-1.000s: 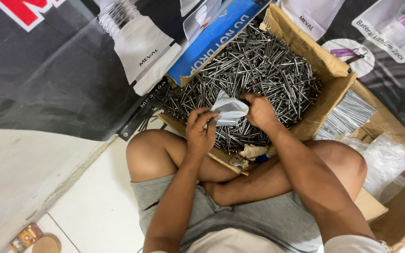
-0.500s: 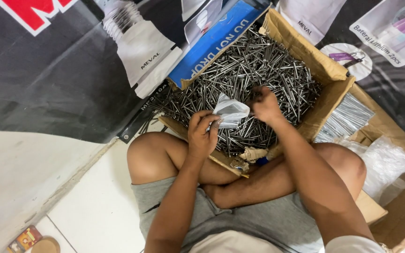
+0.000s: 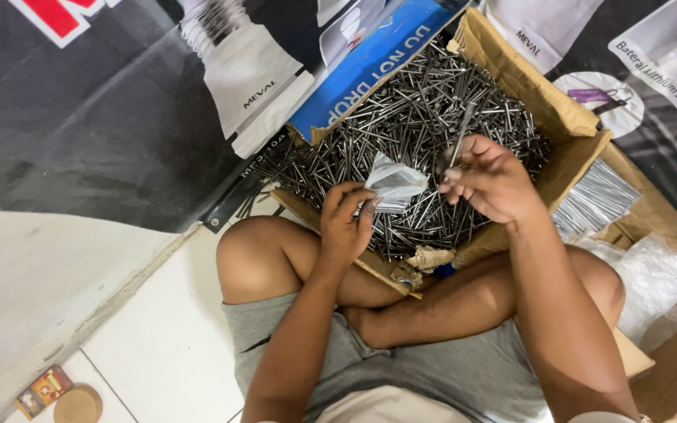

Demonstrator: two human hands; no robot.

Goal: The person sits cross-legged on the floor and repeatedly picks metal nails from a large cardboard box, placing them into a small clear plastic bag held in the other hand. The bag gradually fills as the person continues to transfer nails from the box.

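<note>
Floor: white tile [image 3: 158,352], dark printed banner [image 3: 80,133] spread over it. Cardboard box [image 3: 534,86] w/ loose steel nails [image 3: 401,125], in front of crossed legs. Left hand [image 3: 346,223] pinches small clear plastic bag [image 3: 393,184] above nails. Right hand [image 3: 491,176] closed on few nails, just beside bag. Small round lid [image 3: 77,405] bottom left.

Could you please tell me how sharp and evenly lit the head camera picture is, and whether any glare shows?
Head view: light is soft and even, with no hard shadows; the nails in the cardboard box catch small bright glints; the right hand and the nails it lifts look slightly smeared; the left hand holding the clear plastic bag is sharper.
</note>
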